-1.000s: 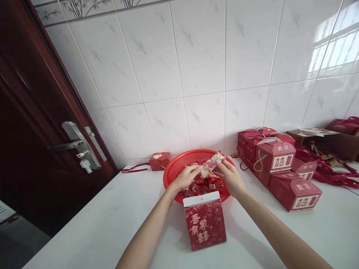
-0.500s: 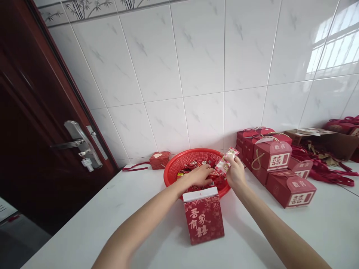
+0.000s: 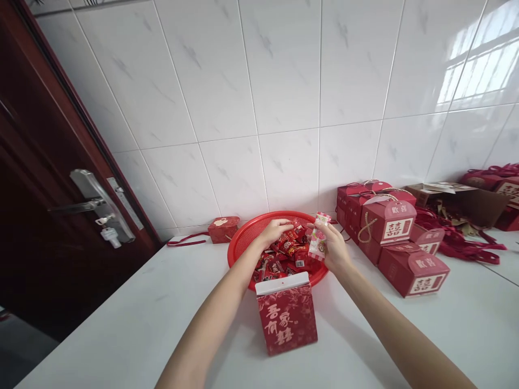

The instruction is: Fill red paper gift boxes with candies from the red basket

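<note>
A red plastic basket (image 3: 240,244) with wrapped candies (image 3: 286,254) stands against the tiled wall. Over its back part is my left hand (image 3: 278,229), fingers bent together at a red candy; whatever lies between the fingertips is too small to make out. My right hand (image 3: 334,246), at the basket's right rim, grips pink-and-white candy packets (image 3: 318,237) between thumb and fingers. Directly in front of the basket an upright red box (image 3: 287,319) with white lettering shows a white flap along its top edge. Neither hand touches this box.
Red gift boxes (image 3: 391,229) with rope handles are stacked on the right. Behind them lie dark red ribbons (image 3: 466,246) and an open brown carton (image 3: 478,205). A small red box (image 3: 223,229) sits left of the basket, near a door handle (image 3: 97,202).
My left hand has moved back and up from the middle of the basket, uncovering more candies. The packets in my right hand now hang more upright. The view has shifted slightly.
</note>
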### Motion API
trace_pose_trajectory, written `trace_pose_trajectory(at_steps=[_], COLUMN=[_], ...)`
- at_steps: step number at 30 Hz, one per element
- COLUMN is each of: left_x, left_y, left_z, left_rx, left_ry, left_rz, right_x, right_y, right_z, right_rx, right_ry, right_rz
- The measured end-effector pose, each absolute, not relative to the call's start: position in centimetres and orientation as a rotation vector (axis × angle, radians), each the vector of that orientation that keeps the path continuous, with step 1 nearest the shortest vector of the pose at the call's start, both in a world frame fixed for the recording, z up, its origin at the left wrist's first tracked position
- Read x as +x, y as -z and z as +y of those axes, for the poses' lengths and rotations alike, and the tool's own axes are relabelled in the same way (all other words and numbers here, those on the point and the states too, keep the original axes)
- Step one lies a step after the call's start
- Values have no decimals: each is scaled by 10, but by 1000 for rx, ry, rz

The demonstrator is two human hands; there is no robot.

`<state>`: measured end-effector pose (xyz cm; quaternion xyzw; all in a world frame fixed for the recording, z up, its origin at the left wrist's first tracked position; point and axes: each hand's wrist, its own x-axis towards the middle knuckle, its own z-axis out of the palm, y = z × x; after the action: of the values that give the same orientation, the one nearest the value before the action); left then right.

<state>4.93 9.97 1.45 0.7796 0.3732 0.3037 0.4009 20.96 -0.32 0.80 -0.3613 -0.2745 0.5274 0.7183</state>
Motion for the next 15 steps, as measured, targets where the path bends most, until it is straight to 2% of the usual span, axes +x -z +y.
trace_pose_trajectory(at_steps=[15], left_x=[61], left_y=[-21], left_z=[76], left_rx=[1595], left_ry=[-892], left_rz=[536], right_x=[205], right_y=[-4], right_z=[-3], right_rx=[-768], right_ry=[-1264], right_rz=[-762])
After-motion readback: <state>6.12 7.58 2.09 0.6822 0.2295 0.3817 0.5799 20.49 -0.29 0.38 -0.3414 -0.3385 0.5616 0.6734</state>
